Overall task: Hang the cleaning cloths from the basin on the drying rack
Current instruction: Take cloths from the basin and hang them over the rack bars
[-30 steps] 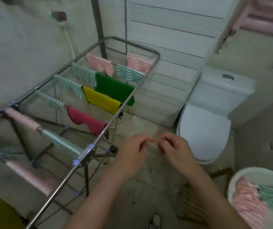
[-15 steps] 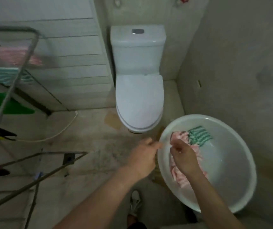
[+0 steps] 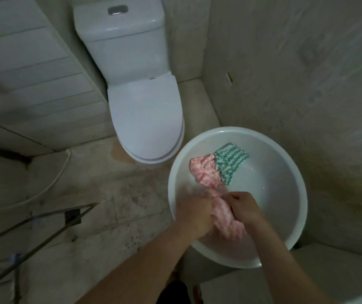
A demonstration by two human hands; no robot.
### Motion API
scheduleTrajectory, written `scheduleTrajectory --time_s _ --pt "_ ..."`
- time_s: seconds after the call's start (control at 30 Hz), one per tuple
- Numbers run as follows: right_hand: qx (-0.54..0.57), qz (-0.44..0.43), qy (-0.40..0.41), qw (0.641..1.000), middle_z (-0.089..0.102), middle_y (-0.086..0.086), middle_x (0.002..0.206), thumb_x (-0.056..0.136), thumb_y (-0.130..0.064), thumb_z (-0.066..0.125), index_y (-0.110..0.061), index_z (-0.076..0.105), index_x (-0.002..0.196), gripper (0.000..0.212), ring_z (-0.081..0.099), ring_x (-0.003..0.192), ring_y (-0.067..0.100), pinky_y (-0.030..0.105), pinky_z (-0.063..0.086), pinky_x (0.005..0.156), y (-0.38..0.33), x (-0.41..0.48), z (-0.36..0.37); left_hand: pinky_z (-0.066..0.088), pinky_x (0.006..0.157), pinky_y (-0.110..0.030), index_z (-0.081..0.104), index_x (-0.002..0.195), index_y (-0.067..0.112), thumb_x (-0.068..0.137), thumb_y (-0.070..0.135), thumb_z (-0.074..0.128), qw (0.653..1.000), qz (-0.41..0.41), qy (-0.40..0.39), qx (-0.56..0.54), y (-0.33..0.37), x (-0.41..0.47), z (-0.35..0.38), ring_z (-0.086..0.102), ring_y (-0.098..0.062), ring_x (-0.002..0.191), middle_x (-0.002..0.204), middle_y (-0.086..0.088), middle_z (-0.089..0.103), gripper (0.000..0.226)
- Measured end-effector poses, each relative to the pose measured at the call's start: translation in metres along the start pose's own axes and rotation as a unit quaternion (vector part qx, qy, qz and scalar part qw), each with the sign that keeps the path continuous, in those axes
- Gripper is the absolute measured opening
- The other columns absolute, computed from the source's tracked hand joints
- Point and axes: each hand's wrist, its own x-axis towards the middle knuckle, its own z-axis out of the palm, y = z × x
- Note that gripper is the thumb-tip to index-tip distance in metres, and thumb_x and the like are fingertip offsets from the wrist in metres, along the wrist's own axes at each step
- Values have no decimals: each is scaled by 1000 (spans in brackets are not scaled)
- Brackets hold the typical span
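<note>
While in basin (image 3: 285, 170), left hand (image 3: 194, 213), right hand (image 3: 244, 208) around pink cloth (image 3: 225, 218).

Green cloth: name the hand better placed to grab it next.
Right, probably: the right hand lies nearer the green cloth in the basin than the left hand. Both grip a pink cloth, though.

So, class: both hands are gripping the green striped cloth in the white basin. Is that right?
No. The head view shows the left hand and right hand gripping the pink striped cloth in the white basin; the green striped cloth lies untouched.
</note>
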Motion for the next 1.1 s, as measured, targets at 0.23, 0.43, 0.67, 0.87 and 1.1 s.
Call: scheduleTrajectory --time_s 0.23,0.43,0.67,0.87,1.1 --pt "36 22 83 996 70 7 83 88 -20 60 -10 69 97 16 64 76 23 31 48 75 -2 30 -13 33 55 -27 52 57 17 92 34 55 994 43 81 -56 -8 -7 -37 52 -12 57 55 3 54 39" --pt "-79 -6 135 988 65 15 115 84 -26 64 -23 58 128 45 62 105 34 38 50 92 -19 71 4 43 70 -14 68 84 22 90 21 63 941 2 171 -293 -9 -15 -53 58 5 69 75 10 64 8" --pt "89 -25 249 964 69 13 91 88 -10 53 -9 68 89 15 62 88 30 31 46 79 -50 48 -2 53 83 -33 74 81 22 91 15 56 781 -154 128 -591 4 -31 -82 71 -16 83 85 0 75 22" --pt "559 25 62 826 57 6 69 93 -3 43 -9 55 78 20 58 55 12 23 49 48 -98 -7 -24 58 72 -31 72 92 10 90 36 58 709 -193 135 -664 9 -50 -107 72 -20 77 86 -10 75 29" --pt "553 -5 -40 832 61 2 56 95 -12 51 -9 58 79 17 59 48 10 19 48 42 -152 -69 5 54 71 -26 54 118 18 66 14 79 813 -58 162 -557 -6 -97 -137 67 -12 90 108 -7 68 58"
